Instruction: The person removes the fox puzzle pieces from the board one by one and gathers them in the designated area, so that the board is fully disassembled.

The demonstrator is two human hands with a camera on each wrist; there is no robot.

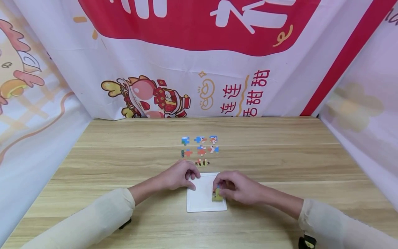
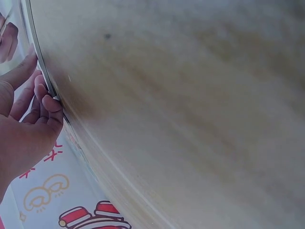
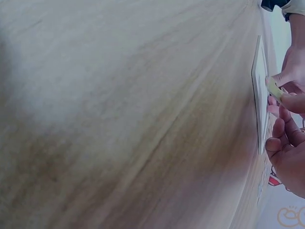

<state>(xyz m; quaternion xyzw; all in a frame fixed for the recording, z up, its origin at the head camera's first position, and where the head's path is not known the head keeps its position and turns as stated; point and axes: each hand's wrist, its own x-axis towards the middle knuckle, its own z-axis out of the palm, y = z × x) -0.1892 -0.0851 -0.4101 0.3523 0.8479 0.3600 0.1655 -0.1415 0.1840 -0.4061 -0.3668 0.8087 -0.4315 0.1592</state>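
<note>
A white square puzzle tray (image 1: 202, 204) with a low rim lies flat on the table. My left hand (image 1: 180, 175) holds its upper left corner, thumb and curled fingers at the rim; the left wrist view shows these fingers (image 2: 51, 104) against the tray's edge. My right hand (image 1: 240, 188) pinches a yellow-green puzzle piece (image 1: 216, 197) between thumb and fingers over the tray's right side. In the right wrist view, that piece (image 3: 274, 89) appears tilted near the tray (image 3: 259, 90). Whether it touches the tray I cannot tell.
Beyond the tray, several colourful puzzle pieces lie spaced in rows, among them a striped piece (image 1: 202, 162) nearest the tray and a blue one (image 1: 185, 139) farther back. The wood-grain table (image 1: 130, 155) ends at a printed cloth backdrop (image 1: 174, 58).
</note>
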